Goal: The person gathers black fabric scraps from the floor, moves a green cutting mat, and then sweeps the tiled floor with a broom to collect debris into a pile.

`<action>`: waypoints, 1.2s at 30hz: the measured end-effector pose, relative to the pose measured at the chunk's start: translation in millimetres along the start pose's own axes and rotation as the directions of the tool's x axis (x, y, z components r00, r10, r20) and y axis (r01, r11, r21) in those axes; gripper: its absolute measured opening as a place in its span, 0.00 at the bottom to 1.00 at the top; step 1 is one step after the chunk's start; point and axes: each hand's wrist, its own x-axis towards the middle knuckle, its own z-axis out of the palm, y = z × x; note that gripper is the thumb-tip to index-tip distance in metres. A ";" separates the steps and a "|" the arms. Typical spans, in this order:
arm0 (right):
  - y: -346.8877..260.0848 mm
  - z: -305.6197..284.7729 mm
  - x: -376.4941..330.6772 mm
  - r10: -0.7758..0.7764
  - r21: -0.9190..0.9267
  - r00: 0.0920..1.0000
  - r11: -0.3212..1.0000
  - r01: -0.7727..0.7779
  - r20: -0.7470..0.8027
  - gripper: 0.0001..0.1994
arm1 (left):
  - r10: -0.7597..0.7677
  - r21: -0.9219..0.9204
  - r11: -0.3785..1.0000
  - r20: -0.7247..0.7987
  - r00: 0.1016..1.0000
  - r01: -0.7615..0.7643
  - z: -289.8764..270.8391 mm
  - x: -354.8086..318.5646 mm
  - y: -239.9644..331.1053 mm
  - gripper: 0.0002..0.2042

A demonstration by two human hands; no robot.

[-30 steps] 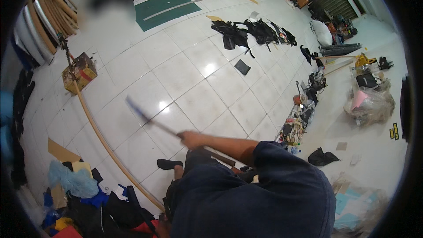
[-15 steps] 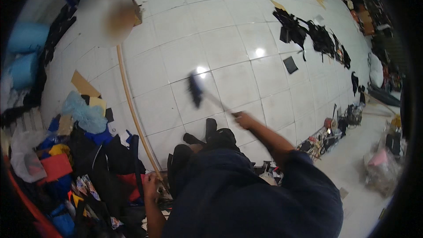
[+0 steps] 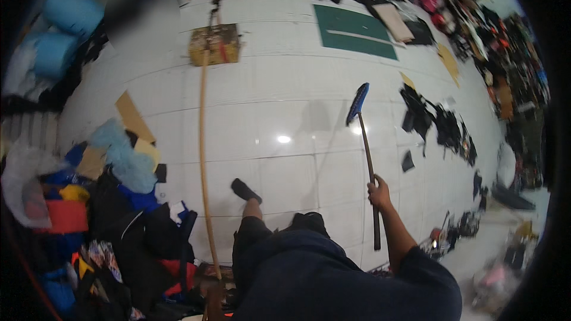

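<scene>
Head view shows a glossy white tiled floor (image 3: 262, 86) filling the middle of the frame, thin joints crossing it and lamp light glaring off it near the centre. Right of centre, the broom (image 3: 367, 151) points up the frame, its blue, bristled head tilted at the end of a straight brown stick. The right hand (image 3: 379, 192) has its fingers curled around that stick. At the lower edge, left of centre, the left hand (image 3: 213, 292) is dark and blurred beside the foot of a long, smooth, slightly bowed tan pole (image 3: 203, 137); whether its fingers grip anything, I cannot tell. The pole runs up to a scuffed yellowish box (image 3: 227, 50). A flat green mat (image 3: 338, 19) lies at upper right, limp black cloth pieces (image 3: 447, 128) below it. Crumpled, pale blue plastic (image 3: 128, 157) tops a soft heap at lower left; rounded blue rolls (image 3: 72, 9) stand at upper left.
</scene>
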 end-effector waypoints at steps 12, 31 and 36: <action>-313.3 262.0 -44.1 -0.093 0.288 0.692 0.942 -0.171 0.716 0.22 | 0.377 -0.266 0.842 -0.332 0.864 -0.470 -110.7 54.4 364.2 0.14; -667.5 926.0 334.3 -0.502 -0.346 0.136 -0.355 0.868 0.854 0.06 | -0.459 -0.597 0.739 -0.107 0.882 0.312 -14.7 65.7 400.1 0.09; -540.9 824.1 418.9 -0.334 -0.220 -0.004 -0.631 0.744 0.943 0.07 | -0.429 -0.684 0.664 -0.016 0.903 0.304 19.6 60.6 418.3 0.09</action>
